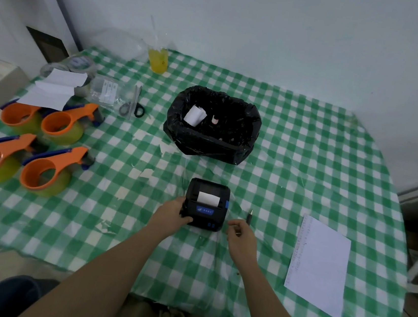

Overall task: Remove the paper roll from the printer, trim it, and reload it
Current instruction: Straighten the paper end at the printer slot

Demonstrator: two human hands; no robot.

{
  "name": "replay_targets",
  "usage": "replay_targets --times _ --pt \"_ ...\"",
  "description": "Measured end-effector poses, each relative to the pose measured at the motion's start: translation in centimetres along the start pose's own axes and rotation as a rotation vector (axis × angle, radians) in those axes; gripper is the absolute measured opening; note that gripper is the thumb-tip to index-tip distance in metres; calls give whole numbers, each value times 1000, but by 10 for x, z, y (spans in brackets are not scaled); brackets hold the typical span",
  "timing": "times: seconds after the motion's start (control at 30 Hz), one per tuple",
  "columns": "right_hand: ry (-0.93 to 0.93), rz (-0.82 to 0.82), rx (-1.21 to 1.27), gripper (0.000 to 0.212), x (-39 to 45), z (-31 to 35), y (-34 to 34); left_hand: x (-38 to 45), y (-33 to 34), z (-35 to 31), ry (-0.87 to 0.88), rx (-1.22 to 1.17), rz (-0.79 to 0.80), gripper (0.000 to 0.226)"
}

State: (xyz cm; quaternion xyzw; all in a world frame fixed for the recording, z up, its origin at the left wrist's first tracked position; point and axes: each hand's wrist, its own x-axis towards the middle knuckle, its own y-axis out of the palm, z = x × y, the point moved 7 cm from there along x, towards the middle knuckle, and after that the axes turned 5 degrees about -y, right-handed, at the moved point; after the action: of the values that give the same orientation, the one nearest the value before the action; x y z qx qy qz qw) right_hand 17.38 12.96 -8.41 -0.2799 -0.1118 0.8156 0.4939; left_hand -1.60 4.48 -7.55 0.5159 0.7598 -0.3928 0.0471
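A small black printer (207, 206) sits on the green checked tablecloth near the table's front. A short strip of white paper (208, 198) sticks out of its slot; the roll inside is hidden. My left hand (173, 212) grips the printer's left side. My right hand (240, 235) hovers just right of the printer, fingers curled, holding nothing that I can see. Black-handled scissors (136, 107) lie at the back left, far from both hands.
A bin lined with a black bag (247, 139) holds paper scraps behind the printer. Several orange tape dispensers (44, 171) stand at the left. A pen (249, 215) and a white sheet (321, 269) lie at the right. A yellow drink (158, 60) stands at the back.
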Motion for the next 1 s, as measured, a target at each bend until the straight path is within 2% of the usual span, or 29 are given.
replay_targets --times 1.0 --pt "36 16 7 13 1 1 8 0 -1 1 30 -24 10 48"
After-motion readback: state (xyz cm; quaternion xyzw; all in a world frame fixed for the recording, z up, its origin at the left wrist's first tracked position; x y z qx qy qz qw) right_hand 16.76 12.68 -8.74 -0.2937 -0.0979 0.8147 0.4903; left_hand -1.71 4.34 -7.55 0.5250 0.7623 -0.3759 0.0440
